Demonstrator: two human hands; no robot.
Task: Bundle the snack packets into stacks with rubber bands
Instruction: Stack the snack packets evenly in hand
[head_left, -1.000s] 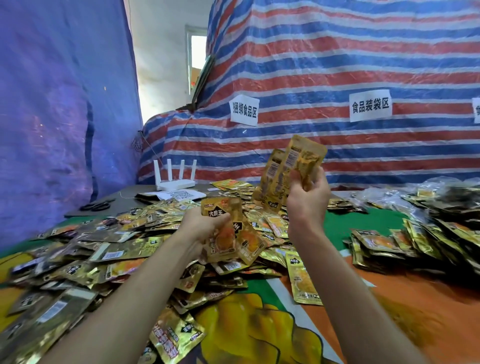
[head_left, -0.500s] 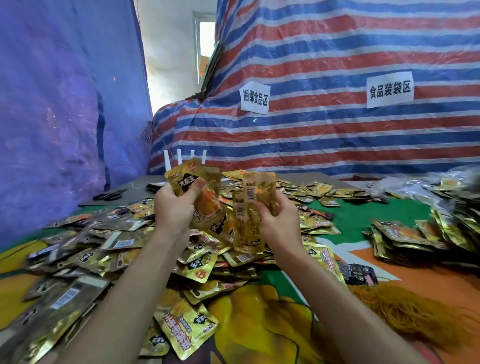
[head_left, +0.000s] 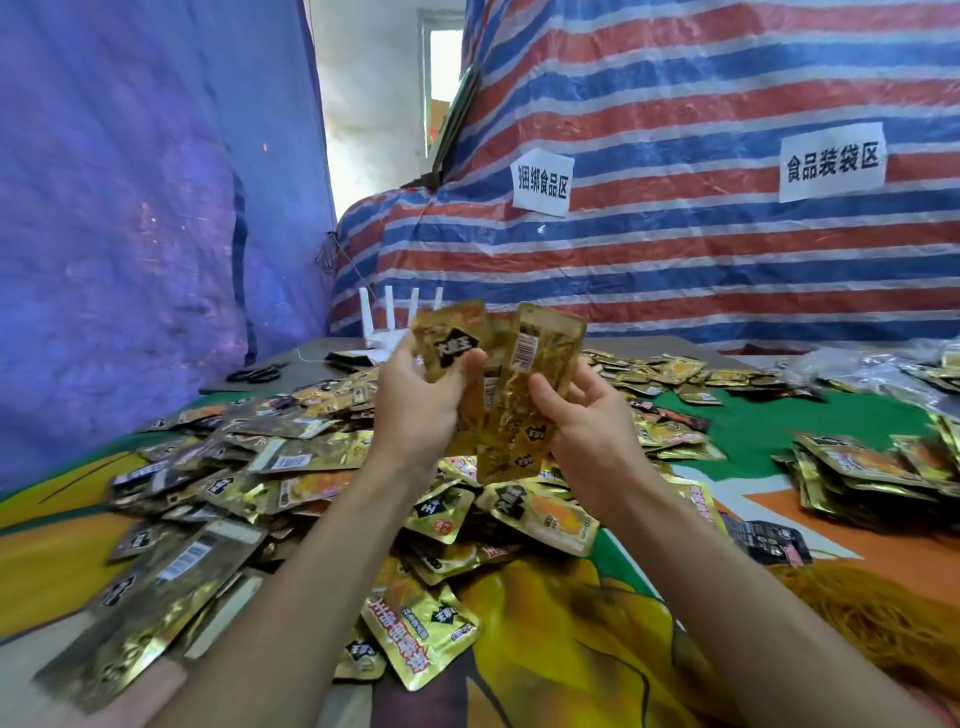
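Gold foil snack packets (head_left: 524, 395) with black labels, red-blue-white striped tarpaulin (head_left: 701, 249), orange rubber bands (head_left: 878, 613).

Bare forearms (head_left: 322, 545), bare left hand (head_left: 415, 410), bare right hand (head_left: 587, 428)

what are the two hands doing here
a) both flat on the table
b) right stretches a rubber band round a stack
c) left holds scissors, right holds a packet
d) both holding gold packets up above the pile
d: the left hand and the right hand each grip gold packets, held together upright above the loose pile on the table.
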